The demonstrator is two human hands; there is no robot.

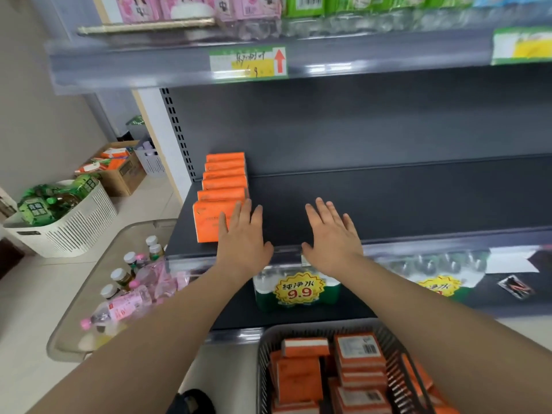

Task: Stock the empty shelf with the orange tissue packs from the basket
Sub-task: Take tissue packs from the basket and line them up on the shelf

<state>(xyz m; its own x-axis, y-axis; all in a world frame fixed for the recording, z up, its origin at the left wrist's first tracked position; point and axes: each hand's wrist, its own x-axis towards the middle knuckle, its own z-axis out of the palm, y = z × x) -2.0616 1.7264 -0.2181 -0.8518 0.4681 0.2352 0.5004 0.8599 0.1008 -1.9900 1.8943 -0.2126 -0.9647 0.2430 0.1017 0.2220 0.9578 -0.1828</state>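
Just left of both flat hands (288,234) stand orange packs (222,192).

Free room and obstacles. The dark shelf (388,201) lies bare across the centre and right of the frame, open from its front lip to the back panel. At centre left a row of orange tissue packs (222,189) blocks the shelf's left end. The upper shelf (179,65) overhangs at the top of the frame, limiting headroom. At bottom centre the basket (391,351) is open from above, filled with orange packs.
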